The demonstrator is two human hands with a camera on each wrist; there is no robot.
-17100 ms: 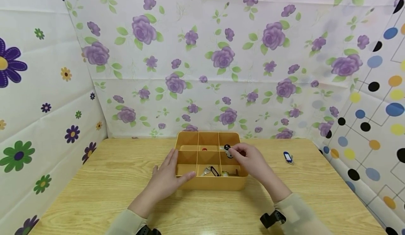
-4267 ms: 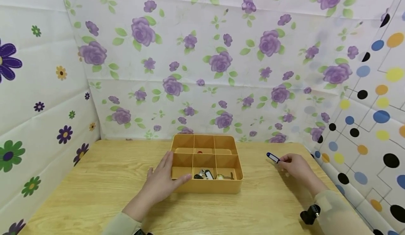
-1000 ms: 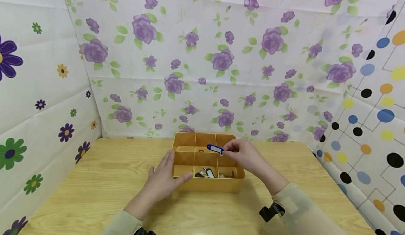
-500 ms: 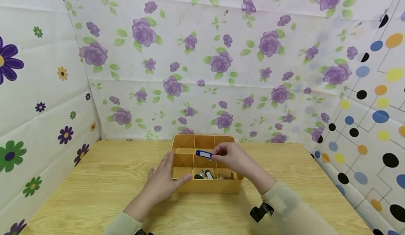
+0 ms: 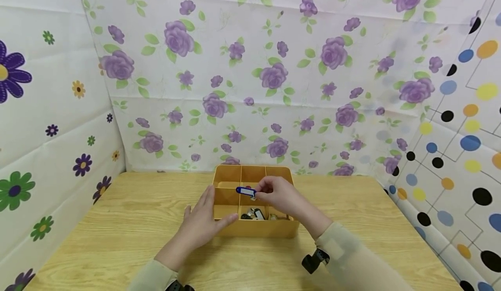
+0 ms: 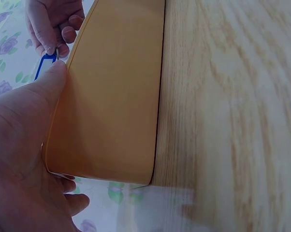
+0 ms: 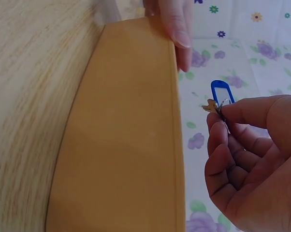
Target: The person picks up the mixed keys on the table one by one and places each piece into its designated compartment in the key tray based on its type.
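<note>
A blue key tag [image 5: 246, 191] with a white label is pinched at its ring end between the thumb and fingertips of my right hand [image 5: 278, 194]. In the right wrist view a small brass-coloured key [image 7: 211, 106] hangs with it. The hand is over the yellow-orange divided box [image 5: 258, 229], with the tag near the divider of the front left and front middle compartments. My left hand [image 5: 197, 234] rests on the box's front left corner, fingers straight along the side and thumb at the front rim. Keys with dark tags [image 5: 257, 214] lie in the front middle compartment.
Something yellowish and key-like [image 5: 274, 217] lies in the front right compartment. A small red item [image 5: 248, 187] shows in the back middle one, partly hidden. The wooden table [image 5: 137, 221] reaches flowered cloth [image 5: 188, 121] at the back; patterned cloths stand at both sides.
My right hand picked up the blue key tag from the table's right side and carried it left over the box. Earlier, it held a black-tagged item there. The left hand stays at the corner.
</note>
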